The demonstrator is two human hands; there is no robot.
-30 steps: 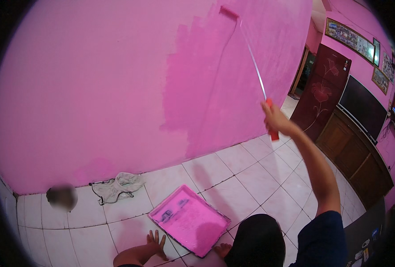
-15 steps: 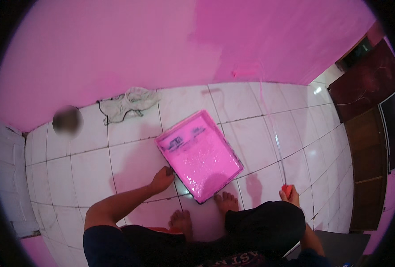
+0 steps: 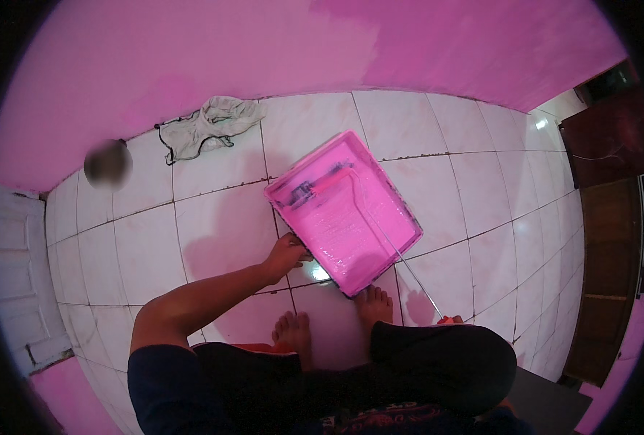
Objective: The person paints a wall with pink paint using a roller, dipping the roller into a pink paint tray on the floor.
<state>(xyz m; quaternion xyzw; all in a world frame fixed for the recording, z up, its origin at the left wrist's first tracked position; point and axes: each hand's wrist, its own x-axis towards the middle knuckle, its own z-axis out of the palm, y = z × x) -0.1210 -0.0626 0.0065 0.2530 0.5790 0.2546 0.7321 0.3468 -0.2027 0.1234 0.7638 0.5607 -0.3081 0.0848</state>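
On the tiled floor in front of my feet lies a paint tray (image 3: 384, 184), coated in wet pink paint and turned at an angle. My left hand (image 3: 288, 257) is closed at its left edge, the fingertips partly hidden. A paint roller (image 3: 331, 186) with a pink sleeve rests at the far, deeper end of the tray. Its long metal rod (image 3: 411, 274) crosses the tray's right edge and runs back to a red handle. Round that handle my right hand (image 3: 456, 320) is closed, mostly hidden behind my right knee.
Ahead rises a pink wall (image 3: 228, 51), darker at the right. A pale crumpled cloth (image 3: 209, 130) lies at its foot, beside a blurred round patch (image 3: 109, 164). My bare feet (image 3: 373, 304) are close to the tray. Brown furniture (image 3: 605, 275) stands right, a white door (image 3: 14, 254) left.
The roller has come down off the wall and back into the tray. My right hand has drawn back behind my knee. The view has shifted, and my left hand stays at the tray's edge.
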